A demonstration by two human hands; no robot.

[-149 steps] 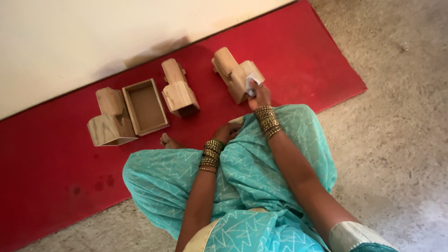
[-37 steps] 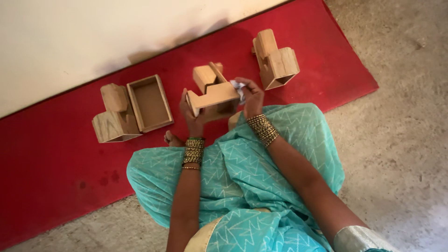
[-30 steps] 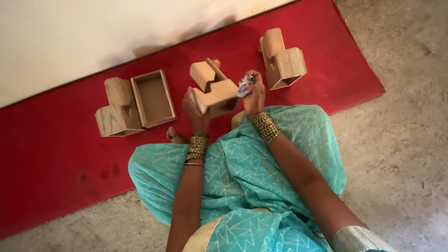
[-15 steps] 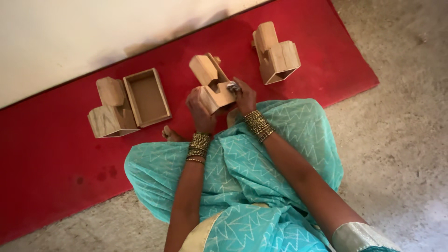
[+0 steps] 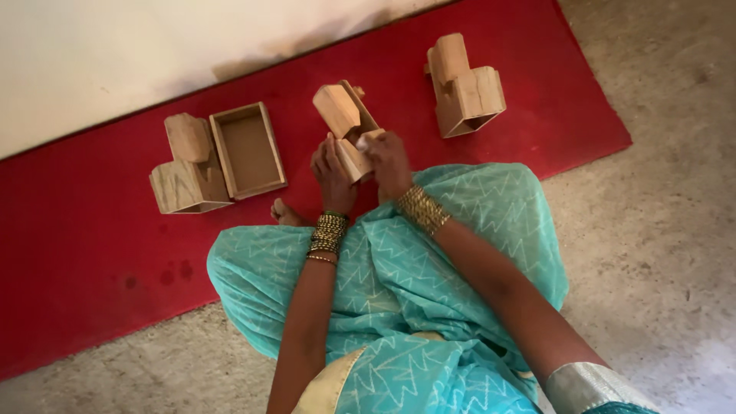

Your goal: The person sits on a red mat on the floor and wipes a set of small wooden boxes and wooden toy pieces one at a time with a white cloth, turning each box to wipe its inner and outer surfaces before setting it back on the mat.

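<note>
Middle wooden box in both hands, being rubbed at its near end over the red mat.

The left hand (image 5: 333,170) is closed around the side of the middle box (image 5: 346,126), tilting it up off the mat (image 5: 92,253); the right hand (image 5: 387,159) is curled on its near end, seemingly pressing a small pale piece against the wood, though what it is cannot be made out. By the look of it, this box is mid-way through the work; whether the right box (image 5: 466,88), left box (image 5: 184,169) and open tray (image 5: 248,149) are finished cannot be told. The wall runs close behind the row; bare mat lies between the boxes, and the mat edge and stone floor are to the right.
</note>
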